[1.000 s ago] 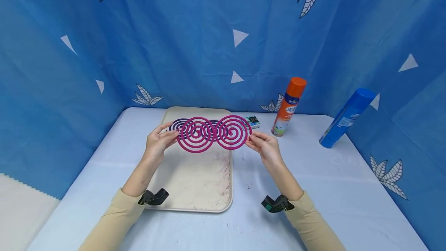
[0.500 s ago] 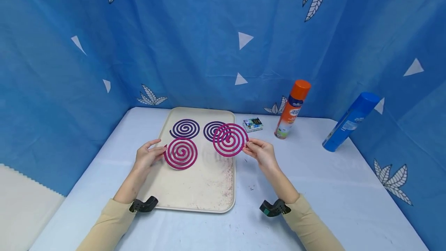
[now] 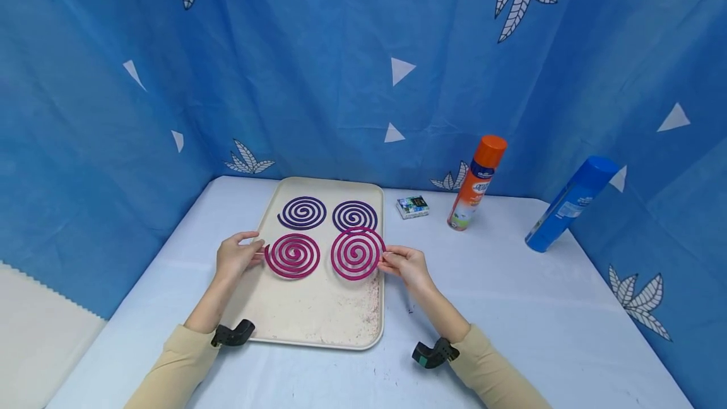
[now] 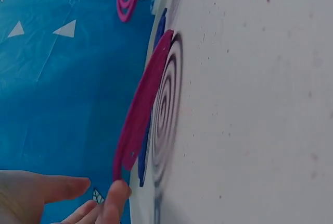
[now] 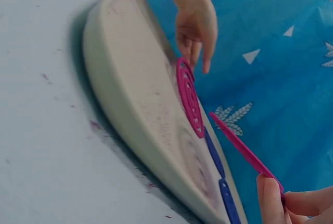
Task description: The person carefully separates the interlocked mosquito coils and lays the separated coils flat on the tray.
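Observation:
Pinched at its left edge by my left hand [image 3: 235, 257], a magenta mosquito coil [image 3: 292, 256] tilts low over the cream tray [image 3: 307, 314]; its shadow shows on the tray in the left wrist view. The index finger [image 4: 67, 187] of that hand sticks out apart from the coil. My right hand [image 3: 407, 267] grips a second magenta mosquito coil [image 3: 356, 254] by its right edge, between thumb and fingers. That coil is raised and tilted, and overlaps a purple coil behind it in the head view. Two purple mosquito coils [image 3: 302, 213] [image 3: 354, 215] lie side by side at the tray's far end.
Right of the tray's far end lies a small box [image 3: 413, 207]. Behind it, an orange spray can [image 3: 477, 183] and a blue spray can [image 3: 570, 204] stand on the white-covered table [image 3: 511, 308]. A blue patterned curtain [image 3: 318, 81] closes off the back and sides.
The two magenta coils, overlapping at first, have come apart. Both hands have brought them down and nearer over the tray, the right hand lately moving left; both purple coils show more fully now.

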{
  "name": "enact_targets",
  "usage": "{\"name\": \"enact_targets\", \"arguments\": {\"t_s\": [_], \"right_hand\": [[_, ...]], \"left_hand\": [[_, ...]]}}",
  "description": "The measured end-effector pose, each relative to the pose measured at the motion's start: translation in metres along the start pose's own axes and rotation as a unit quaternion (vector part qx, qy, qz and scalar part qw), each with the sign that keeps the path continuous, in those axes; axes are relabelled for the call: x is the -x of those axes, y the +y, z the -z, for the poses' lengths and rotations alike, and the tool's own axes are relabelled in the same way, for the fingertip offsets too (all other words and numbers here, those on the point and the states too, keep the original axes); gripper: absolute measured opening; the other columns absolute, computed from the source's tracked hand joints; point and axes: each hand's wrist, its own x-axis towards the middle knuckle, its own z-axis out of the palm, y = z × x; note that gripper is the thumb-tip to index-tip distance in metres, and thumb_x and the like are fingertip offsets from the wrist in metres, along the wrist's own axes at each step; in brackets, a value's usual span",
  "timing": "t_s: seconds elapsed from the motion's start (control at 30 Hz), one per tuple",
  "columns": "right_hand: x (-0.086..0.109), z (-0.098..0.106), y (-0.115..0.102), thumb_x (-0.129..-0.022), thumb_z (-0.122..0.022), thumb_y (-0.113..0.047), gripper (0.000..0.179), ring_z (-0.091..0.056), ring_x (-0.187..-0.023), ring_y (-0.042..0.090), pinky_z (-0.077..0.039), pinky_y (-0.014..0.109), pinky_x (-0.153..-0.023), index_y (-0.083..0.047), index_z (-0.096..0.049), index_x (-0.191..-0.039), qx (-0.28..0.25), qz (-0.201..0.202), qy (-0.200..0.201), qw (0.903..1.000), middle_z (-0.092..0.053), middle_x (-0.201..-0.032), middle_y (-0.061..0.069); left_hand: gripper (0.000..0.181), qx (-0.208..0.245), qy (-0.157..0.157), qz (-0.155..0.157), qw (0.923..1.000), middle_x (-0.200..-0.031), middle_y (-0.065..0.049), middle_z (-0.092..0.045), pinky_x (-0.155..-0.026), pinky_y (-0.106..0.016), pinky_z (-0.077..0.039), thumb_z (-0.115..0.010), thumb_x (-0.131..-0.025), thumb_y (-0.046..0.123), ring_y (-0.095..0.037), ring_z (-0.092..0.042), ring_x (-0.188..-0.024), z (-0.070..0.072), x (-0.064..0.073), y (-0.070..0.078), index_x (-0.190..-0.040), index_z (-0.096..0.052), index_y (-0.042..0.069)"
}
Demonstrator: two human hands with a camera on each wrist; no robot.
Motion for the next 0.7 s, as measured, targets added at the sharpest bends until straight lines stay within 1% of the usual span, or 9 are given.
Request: {"name": "enact_targets", "arguments": {"t_s": [0.1,0.13,0.23,0.37,0.43,0.53,0.63,0.7], "right_hand": [[0.001,-0.002,0.006,-0.091,-0.054,0.006,0.027,-0.068,-0.063,0.007,-0.059,0.02,-0.065,0.018,-0.055,-0.115,0.005,-0.009,-0.008,0.9999,-0.069,-0.073,0.002],[0.001,-0.002,0.007,-0.091,-0.054,0.006,0.027,-0.068,-0.062,0.008,-0.059,0.019,-0.065,0.019,-0.055,-0.115,0.006,-0.014,-0.01,0.9998,-0.069,-0.072,0.002],[0.001,-0.003,0.011,-0.09,-0.055,0.007,0.028,-0.068,-0.06,0.008,-0.059,0.019,-0.063,0.02,-0.055,-0.114,0.015,-0.023,-0.015,0.9995,-0.069,-0.071,0.003],[0.001,-0.001,0.015,-0.089,-0.057,0.006,0.029,-0.069,-0.06,0.01,-0.059,0.02,-0.062,0.018,-0.057,-0.115,0.029,-0.037,-0.019,0.9987,-0.071,-0.072,0.007],[0.003,0.0,0.015,-0.089,-0.057,0.004,0.031,-0.07,-0.062,0.011,-0.059,0.021,-0.063,0.018,-0.056,-0.116,0.036,-0.038,-0.026,0.9983,-0.072,-0.077,0.013],[0.006,0.0,0.011,-0.091,-0.058,-0.001,0.034,-0.071,-0.067,0.012,-0.06,0.023,-0.068,0.016,-0.055,-0.12,0.054,-0.035,-0.034,0.9974,-0.072,-0.088,0.022],[0.01,0.002,0.003,-0.091,-0.058,-0.003,0.037,-0.072,-0.078,0.016,-0.06,0.029,-0.077,0.014,-0.054,-0.124,0.072,-0.027,-0.024,0.9967,-0.069,-0.102,0.026],[0.011,0.003,-0.003,-0.092,-0.057,-0.004,0.038,-0.072,-0.088,0.021,-0.058,0.032,-0.083,0.011,-0.054,-0.126,0.083,-0.025,-0.014,0.9961,-0.067,-0.11,0.028]], "left_hand": [[0.04,-0.015,0.01,-0.017,0.9997,-0.086,-0.02,-0.073,-0.064,-0.024,-0.059,-0.056,-0.093,0.01,-0.012,-0.071,-0.06,0.0,-0.001,0.001,-0.127,-0.052,-0.01],[0.039,-0.02,0.012,-0.022,0.9995,-0.089,-0.022,-0.073,-0.065,-0.024,-0.059,-0.055,-0.093,0.011,-0.012,-0.071,-0.062,0.0,-0.001,0.002,-0.127,-0.052,-0.009],[0.039,-0.027,0.01,-0.028,0.9992,-0.092,-0.021,-0.073,-0.066,-0.024,-0.059,-0.054,-0.094,0.012,-0.011,-0.071,-0.063,-0.001,-0.001,0.004,-0.126,-0.053,-0.009],[0.039,-0.026,-0.003,-0.03,0.9992,-0.09,-0.018,-0.074,-0.066,-0.024,-0.06,-0.054,-0.094,0.011,-0.011,-0.071,-0.065,-0.005,-0.001,0.007,-0.127,-0.052,-0.009],[0.04,-0.029,-0.009,-0.033,0.999,-0.091,-0.018,-0.074,-0.067,-0.023,-0.059,-0.054,-0.093,0.012,-0.012,-0.071,-0.066,-0.007,0.0,0.01,-0.127,-0.052,-0.009],[0.04,-0.042,-0.02,-0.043,0.998,-0.097,-0.022,-0.072,-0.068,-0.024,-0.059,-0.054,-0.094,0.013,-0.014,-0.072,-0.068,-0.01,0.003,0.014,-0.128,-0.052,-0.008],[0.041,-0.055,-0.034,-0.054,0.9964,-0.104,-0.026,-0.069,-0.071,-0.025,-0.059,-0.053,-0.095,0.014,-0.016,-0.072,-0.071,-0.012,0.007,0.019,-0.129,-0.052,-0.007],[0.041,-0.064,-0.045,-0.058,0.9953,-0.107,-0.026,-0.068,-0.071,-0.025,-0.059,-0.053,-0.096,0.016,-0.015,-0.072,-0.073,-0.015,0.009,0.024,-0.13,-0.051,-0.005]]}}
